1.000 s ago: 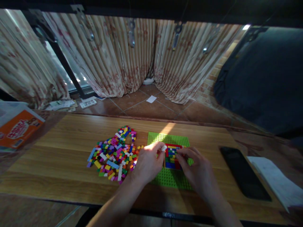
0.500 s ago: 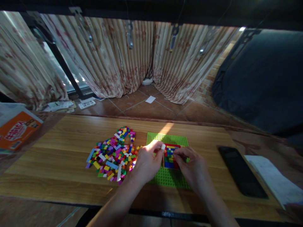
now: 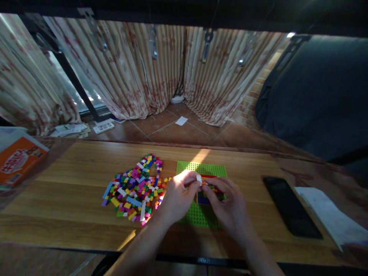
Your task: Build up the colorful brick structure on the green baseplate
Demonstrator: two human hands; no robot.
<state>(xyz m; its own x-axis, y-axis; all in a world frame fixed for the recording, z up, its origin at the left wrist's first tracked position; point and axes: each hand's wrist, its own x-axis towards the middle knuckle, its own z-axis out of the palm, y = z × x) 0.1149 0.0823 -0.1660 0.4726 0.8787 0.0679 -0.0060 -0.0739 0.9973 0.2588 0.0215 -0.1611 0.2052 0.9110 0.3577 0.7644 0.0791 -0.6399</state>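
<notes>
My left hand (image 3: pixel 179 195) pinches a small white toy brick (image 3: pixel 199 178) between thumb and fingertips, above the green baseplate (image 3: pixel 198 218). My right hand (image 3: pixel 228 201) has come up against it, thumb and fingers closed round a small orange toy brick (image 3: pixel 204 183) right beside the white one. Whether the two bricks are joined I cannot tell. Beneath both hands, a block of coloured bricks sits on the baseplate; its red edge (image 3: pixel 211 176) and blue corner (image 3: pixel 203 199) show, while the fingers hide most of the rest.
Left of the baseplate spreads a loose pile of multicoloured bricks (image 3: pixel 135 188) on the wooden table (image 3: pixel 71 199). A black phone-like slab (image 3: pixel 291 207) and white paper (image 3: pixel 330 214) lie at the right. An orange-and-white box (image 3: pixel 21 161) stands at the far left.
My right hand has moved left, from over the brick block to my left hand's fingertips. The left hand still holds the white brick. The view has shifted slightly.
</notes>
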